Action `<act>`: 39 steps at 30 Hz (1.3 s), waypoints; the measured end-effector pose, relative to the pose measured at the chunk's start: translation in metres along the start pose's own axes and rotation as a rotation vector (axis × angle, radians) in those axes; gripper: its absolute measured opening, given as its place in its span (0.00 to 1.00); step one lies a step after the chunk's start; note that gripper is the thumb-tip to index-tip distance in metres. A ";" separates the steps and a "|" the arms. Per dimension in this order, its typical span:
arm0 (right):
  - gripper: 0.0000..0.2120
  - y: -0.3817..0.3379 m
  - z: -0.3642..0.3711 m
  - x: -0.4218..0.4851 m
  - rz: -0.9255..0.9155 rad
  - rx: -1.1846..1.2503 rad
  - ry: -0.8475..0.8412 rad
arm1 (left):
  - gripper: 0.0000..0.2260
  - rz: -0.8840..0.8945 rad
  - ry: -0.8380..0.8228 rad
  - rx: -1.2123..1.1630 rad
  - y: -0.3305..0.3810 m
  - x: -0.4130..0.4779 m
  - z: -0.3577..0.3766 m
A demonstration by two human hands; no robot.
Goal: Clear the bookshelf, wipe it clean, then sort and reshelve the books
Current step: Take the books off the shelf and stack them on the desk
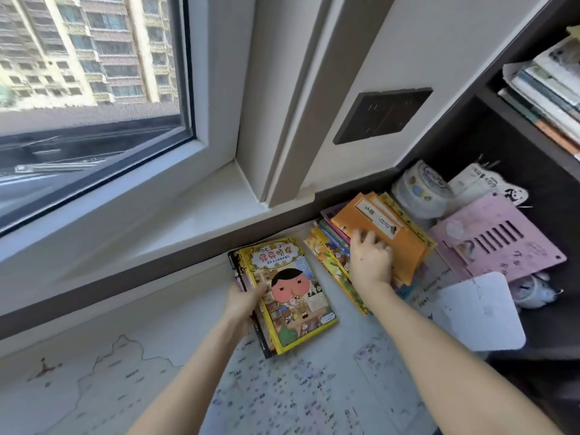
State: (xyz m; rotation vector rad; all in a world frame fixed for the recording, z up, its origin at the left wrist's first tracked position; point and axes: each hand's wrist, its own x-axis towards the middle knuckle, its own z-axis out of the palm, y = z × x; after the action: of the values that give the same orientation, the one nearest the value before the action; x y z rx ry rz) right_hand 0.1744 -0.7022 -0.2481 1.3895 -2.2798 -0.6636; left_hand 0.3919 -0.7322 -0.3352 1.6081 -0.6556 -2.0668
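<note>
- Head view: the left grip [246,301] clasps a yellow comic book [288,293], which tops a thin stack on the desk [282,387]. The thumb is on the cover.
- At 3 o'clock from it, the right grip [372,262] lies on a book pile [332,265]. Its fingers curl at an orange book [386,227]; I cannot tell if they clasp it.
- The bookshelf [502,98] stands at 2 o'clock, with books inside.

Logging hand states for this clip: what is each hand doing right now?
Left hand: holds the yellow comic book stack by its left edge.
Right hand: fingers curled on the orange booklets; grip cannot be told.
</note>
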 end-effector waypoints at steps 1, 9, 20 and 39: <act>0.25 -0.004 -0.001 0.001 0.014 -0.006 -0.025 | 0.18 0.005 0.021 -0.019 -0.002 0.001 0.007; 0.45 -0.008 -0.016 -0.002 -0.031 0.083 -0.154 | 0.14 0.076 0.151 0.560 0.008 0.005 0.049; 0.21 0.020 -0.071 -0.059 0.083 0.495 -0.150 | 0.15 0.189 0.203 1.044 0.022 -0.010 0.018; 0.10 0.153 -0.229 -0.291 -0.277 1.050 0.807 | 0.08 1.106 -0.078 0.943 0.061 -0.357 0.088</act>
State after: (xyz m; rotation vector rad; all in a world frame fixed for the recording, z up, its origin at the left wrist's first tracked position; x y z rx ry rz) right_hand 0.3176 -0.4250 0.0028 1.8984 -1.7287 1.0452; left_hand 0.3906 -0.5565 -0.0067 1.0232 -2.1439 -0.9782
